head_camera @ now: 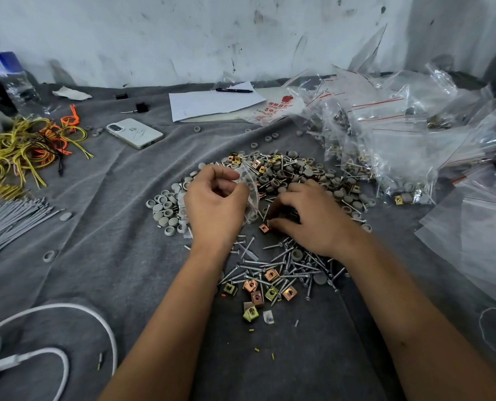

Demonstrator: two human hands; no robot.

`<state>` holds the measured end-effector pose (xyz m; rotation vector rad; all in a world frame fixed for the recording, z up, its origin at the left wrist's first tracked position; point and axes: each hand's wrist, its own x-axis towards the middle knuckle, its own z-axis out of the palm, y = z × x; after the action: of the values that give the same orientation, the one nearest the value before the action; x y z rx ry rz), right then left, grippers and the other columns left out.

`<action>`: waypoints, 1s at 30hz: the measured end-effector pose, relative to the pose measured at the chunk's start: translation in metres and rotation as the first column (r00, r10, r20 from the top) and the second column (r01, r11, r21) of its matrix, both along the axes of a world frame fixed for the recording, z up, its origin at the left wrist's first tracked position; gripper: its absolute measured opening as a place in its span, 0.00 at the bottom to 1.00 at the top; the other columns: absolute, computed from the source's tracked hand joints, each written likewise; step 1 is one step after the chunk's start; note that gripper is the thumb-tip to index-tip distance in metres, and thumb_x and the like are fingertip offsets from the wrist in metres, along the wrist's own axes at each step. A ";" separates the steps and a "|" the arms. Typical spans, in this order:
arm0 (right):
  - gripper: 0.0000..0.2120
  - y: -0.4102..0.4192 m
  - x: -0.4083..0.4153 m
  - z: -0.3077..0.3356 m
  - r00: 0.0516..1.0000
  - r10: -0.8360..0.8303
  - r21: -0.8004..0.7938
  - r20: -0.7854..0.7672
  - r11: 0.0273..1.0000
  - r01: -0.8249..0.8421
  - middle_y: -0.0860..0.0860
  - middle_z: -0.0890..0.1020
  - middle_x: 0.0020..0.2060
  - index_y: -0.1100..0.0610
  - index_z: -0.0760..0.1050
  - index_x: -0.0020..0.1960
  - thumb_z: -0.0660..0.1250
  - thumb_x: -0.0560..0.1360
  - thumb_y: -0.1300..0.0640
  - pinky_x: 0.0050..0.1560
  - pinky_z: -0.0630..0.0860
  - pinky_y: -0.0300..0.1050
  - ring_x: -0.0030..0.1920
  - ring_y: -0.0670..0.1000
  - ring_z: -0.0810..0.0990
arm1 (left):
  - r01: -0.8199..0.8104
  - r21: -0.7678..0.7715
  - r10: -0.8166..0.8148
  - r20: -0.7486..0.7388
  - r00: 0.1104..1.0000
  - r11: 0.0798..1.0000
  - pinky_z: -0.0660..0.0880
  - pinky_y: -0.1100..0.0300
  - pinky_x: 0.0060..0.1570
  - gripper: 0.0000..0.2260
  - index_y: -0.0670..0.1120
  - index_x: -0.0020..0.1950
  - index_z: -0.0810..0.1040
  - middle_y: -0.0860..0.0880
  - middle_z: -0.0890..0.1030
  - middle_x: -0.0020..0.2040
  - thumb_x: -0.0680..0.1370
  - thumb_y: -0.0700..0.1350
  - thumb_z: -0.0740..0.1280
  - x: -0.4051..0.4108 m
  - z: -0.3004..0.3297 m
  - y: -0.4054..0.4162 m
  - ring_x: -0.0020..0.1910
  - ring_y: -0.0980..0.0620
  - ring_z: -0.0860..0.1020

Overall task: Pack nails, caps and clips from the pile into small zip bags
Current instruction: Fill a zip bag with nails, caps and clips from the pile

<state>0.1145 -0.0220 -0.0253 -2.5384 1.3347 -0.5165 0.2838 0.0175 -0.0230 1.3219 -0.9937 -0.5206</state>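
Grey cloth (110,227): soft, wrinkled fabric covering the whole work surface.
Pile (293,180): centre of the frame, a mix of round grey plastic caps (165,212), thin threaded metal nails (269,267) and small square folded clips (271,274) in copper and yellowish plating.
Left hand (215,204): centre, fingers curled, pinching a small clear zip bag (248,180) with a red line along its seal; the film is crinkled and sits over the pile's left side.
Right hand (313,218): just right of the bag, palm down on the pile, fingers curled; thumb and fingertips close on a copper clip at the pile's lower edge.
Filled bags (385,146): upper right, a glossy heap of clear red-striped zip bags, hardware visible inside.
Empty bags (487,227): right edge, flat clear stack.
Printed bag (272,110): upper centre, red apple logo and red characters too small to read, apart from a "5".
Paper (212,102): white sheet with a black pen (233,90) at its top edge.
Phone (135,133): upper left, white, lying face down.
Ties (24,146): left, tangled yellow and orange wire loops.
Grey rods (9,221): left edge, a bundle of straight thin sticks.
Bottle (9,79): upper left, clear plastic, blue label, unreadable.
Cable (67,328): lower left, smooth white loop.
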 end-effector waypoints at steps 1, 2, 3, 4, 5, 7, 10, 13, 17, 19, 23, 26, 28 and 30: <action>0.14 0.000 0.000 0.000 1.000 0.004 0.017 -0.011 1.000 -0.004 0.42 0.75 0.50 0.48 0.82 0.57 0.71 0.76 0.42 0.60 0.72 0.52 0.57 0.48 0.69 | 0.001 0.000 -0.001 0.001 1.000 1.000 0.70 0.66 0.27 0.06 0.41 0.49 0.80 0.54 0.77 0.29 0.74 0.32 0.69 0.000 0.000 0.000 0.25 0.61 0.74; 0.14 0.000 0.000 0.000 1.000 0.003 0.032 -0.020 0.999 -0.002 0.43 0.76 0.51 0.48 0.81 0.57 0.71 0.76 0.41 0.62 0.72 0.52 0.58 0.49 0.70 | 0.003 0.001 -0.003 0.002 1.000 1.000 0.70 0.67 0.27 0.06 0.41 0.49 0.80 0.54 0.77 0.28 0.74 0.32 0.69 0.000 0.000 0.000 0.25 0.61 0.74; 0.14 -0.001 0.000 0.000 1.000 0.000 0.041 -0.024 0.999 0.001 0.44 0.77 0.52 0.48 0.81 0.56 0.72 0.76 0.41 0.63 0.72 0.53 0.59 0.49 0.71 | 0.004 0.003 -0.004 0.002 1.000 1.000 0.70 0.67 0.27 0.06 0.41 0.49 0.80 0.54 0.77 0.28 0.74 0.32 0.70 0.000 0.000 0.001 0.25 0.61 0.74; 0.14 -0.001 0.000 0.000 1.000 -0.003 0.045 -0.023 0.999 0.004 0.44 0.77 0.52 0.49 0.81 0.55 0.72 0.76 0.42 0.63 0.72 0.53 0.59 0.49 0.71 | 0.005 0.005 -0.005 0.003 1.000 1.000 0.70 0.67 0.27 0.06 0.41 0.49 0.80 0.54 0.77 0.28 0.74 0.32 0.70 0.000 0.000 0.001 0.25 0.61 0.74; 0.13 0.000 0.000 0.001 1.000 -0.005 0.045 -0.020 0.999 0.006 0.44 0.76 0.51 0.49 0.81 0.55 0.72 0.76 0.42 0.63 0.72 0.52 0.58 0.49 0.71 | 0.005 0.007 -0.005 0.003 1.000 1.000 0.70 0.66 0.27 0.06 0.41 0.49 0.80 0.54 0.76 0.28 0.74 0.33 0.70 0.000 0.000 0.001 0.25 0.60 0.74; 0.13 0.001 0.001 0.001 1.000 -0.002 0.043 -0.011 0.999 0.003 0.44 0.77 0.50 0.49 0.81 0.54 0.72 0.76 0.42 0.62 0.73 0.52 0.57 0.49 0.71 | 0.003 0.013 -0.003 0.001 1.000 1.000 0.70 0.66 0.27 0.06 0.41 0.49 0.80 0.54 0.77 0.29 0.74 0.33 0.70 0.000 0.000 0.000 0.25 0.60 0.74; 0.11 0.003 0.001 0.003 1.000 0.027 0.021 0.008 0.999 -0.027 0.45 0.80 0.50 0.50 0.81 0.54 0.72 0.77 0.45 0.61 0.73 0.52 0.56 0.49 0.72 | 0.002 0.017 -0.002 0.005 1.000 1.000 0.70 0.66 0.27 0.06 0.41 0.49 0.80 0.54 0.77 0.29 0.74 0.33 0.70 0.000 0.000 -0.001 0.26 0.60 0.74; 0.08 0.006 0.001 0.007 0.996 0.073 0.065 0.055 0.995 -0.077 0.45 0.82 0.51 0.46 0.83 0.54 0.75 0.76 0.52 0.60 0.76 0.51 0.55 0.48 0.76 | 0.003 0.017 -0.003 0.011 1.000 1.000 0.70 0.66 0.27 0.06 0.41 0.49 0.80 0.55 0.77 0.28 0.74 0.33 0.70 0.000 0.000 0.000 0.26 0.60 0.74; 0.09 0.007 0.000 0.006 0.994 0.055 0.046 0.098 0.997 -0.060 0.44 0.84 0.49 0.46 0.84 0.53 0.76 0.75 0.57 0.55 0.79 0.44 0.50 0.45 0.81 | 0.004 0.019 -0.004 0.019 1.000 1.000 0.70 0.66 0.27 0.05 0.40 0.49 0.80 0.55 0.76 0.28 0.74 0.33 0.70 0.000 0.000 0.000 0.25 0.61 0.74; 0.08 0.005 -0.001 0.006 0.977 -0.013 -0.005 0.213 1.000 0.014 0.44 0.85 0.48 0.49 0.85 0.53 0.76 0.75 0.59 0.50 0.75 0.32 0.47 0.42 0.81 | 0.006 0.024 -0.007 0.015 1.000 1.000 0.70 0.66 0.26 0.05 0.40 0.49 0.80 0.55 0.77 0.28 0.74 0.33 0.70 0.000 0.000 0.000 0.25 0.60 0.74; 0.06 0.003 -0.003 0.009 0.857 -0.119 0.037 0.501 0.992 0.117 0.41 0.84 0.40 0.51 0.85 0.48 0.78 0.73 0.61 0.43 0.74 0.26 0.41 0.38 0.81 | 0.054 0.068 -0.056 0.032 0.998 0.996 0.70 0.65 0.25 0.05 0.42 0.48 0.80 0.54 0.78 0.29 0.75 0.34 0.71 0.000 0.000 0.001 0.25 0.59 0.75; 0.06 0.007 0.002 0.011 0.787 -0.089 0.029 0.611 0.995 0.091 0.42 0.85 0.38 0.53 0.86 0.46 0.79 0.71 0.61 0.43 0.78 0.31 0.41 0.40 0.83 | 0.104 0.100 -0.115 0.102 0.988 0.989 0.72 0.60 0.28 0.06 0.43 0.47 0.81 0.48 0.79 0.32 0.75 0.34 0.72 -0.003 0.000 0.001 0.28 0.54 0.77; 0.07 0.011 0.006 0.011 0.788 -0.020 -0.012 0.615 0.999 0.034 0.41 0.85 0.39 0.53 0.87 0.47 0.79 0.71 0.62 0.44 0.77 0.30 0.42 0.39 0.84 | 0.139 0.110 -0.155 0.154 0.976 0.984 0.75 0.57 0.31 0.06 0.43 0.47 0.81 0.44 0.82 0.35 0.74 0.33 0.72 -0.005 0.000 0.002 0.32 0.50 0.79; 0.08 0.013 0.008 0.010 0.819 0.031 -0.064 0.572 0.998 0.007 0.41 0.85 0.41 0.53 0.87 0.48 0.79 0.71 0.62 0.46 0.76 0.31 0.44 0.41 0.83 | 0.157 0.105 -0.172 0.161 0.972 0.982 0.75 0.56 0.31 0.07 0.43 0.47 0.80 0.41 0.82 0.36 0.74 0.32 0.71 -0.006 0.000 0.002 0.32 0.49 0.79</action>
<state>0.1229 -0.0094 -0.0153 -2.1549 1.0762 -1.2223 0.2781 0.0200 -0.0233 1.3893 -1.2406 -0.5926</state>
